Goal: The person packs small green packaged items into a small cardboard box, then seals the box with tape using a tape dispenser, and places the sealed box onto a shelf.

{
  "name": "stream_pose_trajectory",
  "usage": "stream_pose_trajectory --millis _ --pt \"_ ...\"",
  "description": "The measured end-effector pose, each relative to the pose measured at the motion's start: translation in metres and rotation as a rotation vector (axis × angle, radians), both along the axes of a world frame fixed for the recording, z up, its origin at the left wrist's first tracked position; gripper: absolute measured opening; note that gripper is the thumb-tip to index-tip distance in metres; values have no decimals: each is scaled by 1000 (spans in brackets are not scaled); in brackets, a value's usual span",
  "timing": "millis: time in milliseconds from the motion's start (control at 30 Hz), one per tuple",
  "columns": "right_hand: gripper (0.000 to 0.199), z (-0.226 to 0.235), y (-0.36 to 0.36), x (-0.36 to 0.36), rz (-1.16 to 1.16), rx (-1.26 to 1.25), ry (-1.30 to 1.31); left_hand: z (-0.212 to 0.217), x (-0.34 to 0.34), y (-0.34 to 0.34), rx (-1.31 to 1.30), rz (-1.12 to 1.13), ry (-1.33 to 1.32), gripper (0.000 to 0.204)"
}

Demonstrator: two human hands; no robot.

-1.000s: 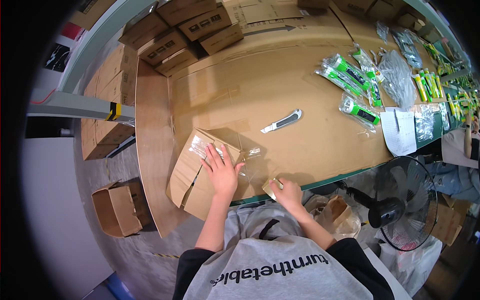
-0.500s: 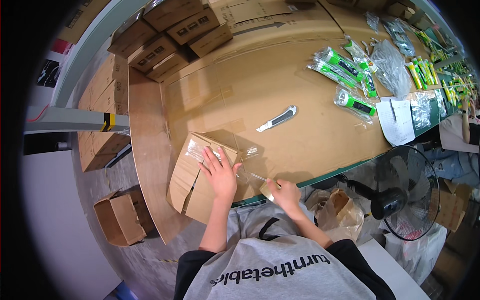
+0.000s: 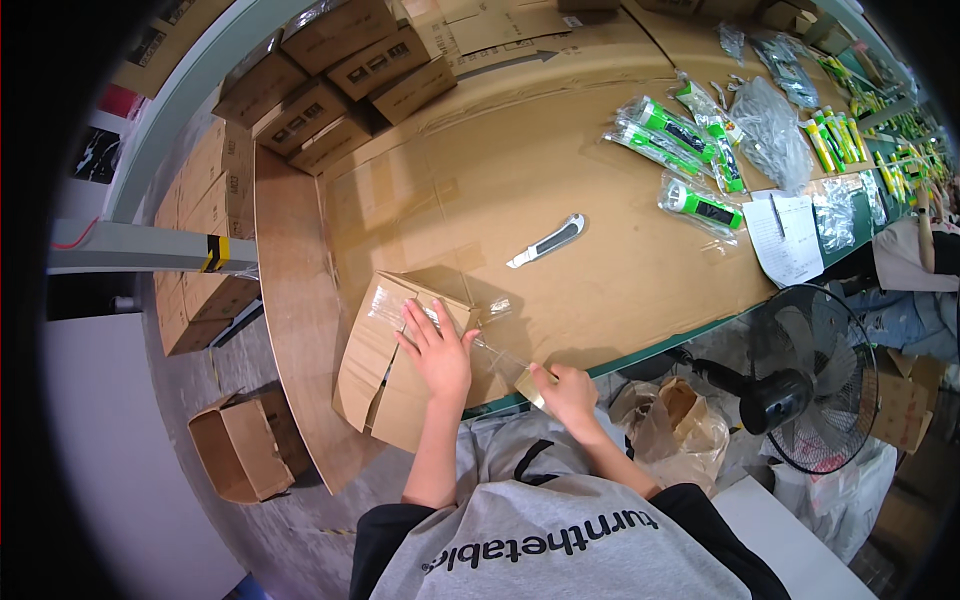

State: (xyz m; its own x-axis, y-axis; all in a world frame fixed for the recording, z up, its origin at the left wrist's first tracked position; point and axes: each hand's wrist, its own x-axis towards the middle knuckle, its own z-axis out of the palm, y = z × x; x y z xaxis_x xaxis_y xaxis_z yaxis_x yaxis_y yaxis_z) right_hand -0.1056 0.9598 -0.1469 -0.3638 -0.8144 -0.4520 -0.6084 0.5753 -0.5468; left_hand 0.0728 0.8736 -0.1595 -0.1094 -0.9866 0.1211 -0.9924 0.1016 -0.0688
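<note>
A cardboard box (image 3: 372,345) sits at the table's near left, its top flaps folded in with a gap between them. My left hand (image 3: 438,350) lies spread on its top, over a strip of clear packing tape (image 3: 386,304). To the right, my right hand (image 3: 568,393) is closed around a roll of packing tape (image 3: 531,386). From that roll a clear strip runs taut toward the box, near my left fingers. A white and grey box cutter (image 3: 547,242) lies on the cardboard-covered table (image 3: 420,200) beyond my hands.
Green flashlights (image 3: 704,207) in clear bags and a written sheet with a pen (image 3: 783,236) lie to the right. Stacked cartons (image 3: 330,75) stand at the back left. A black fan (image 3: 790,395) is at the near right, an open carton (image 3: 248,445) on the floor at left.
My view has shifted slightly. Both hands hold nearly the same places; the tape strip between roll and box shows more clearly.
</note>
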Motion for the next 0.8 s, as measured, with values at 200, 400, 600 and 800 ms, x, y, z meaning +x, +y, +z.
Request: stream_pose_trajectory --millis 200,400,600,800 --pt "53 -18 55 -56 -95 38 71 -6 -1 -3 -49 24 27 84" --pt "53 4 62 -85 -176 71 16 -8 -2 -7 -50 45 -42 92" --pt "52 10 82 -133 -194 -55 77 3 -18 -10 85 65 32 104" --pt "60 -6 92 -151 -178 25 -38 -11 -13 0 153 156 -19 104"
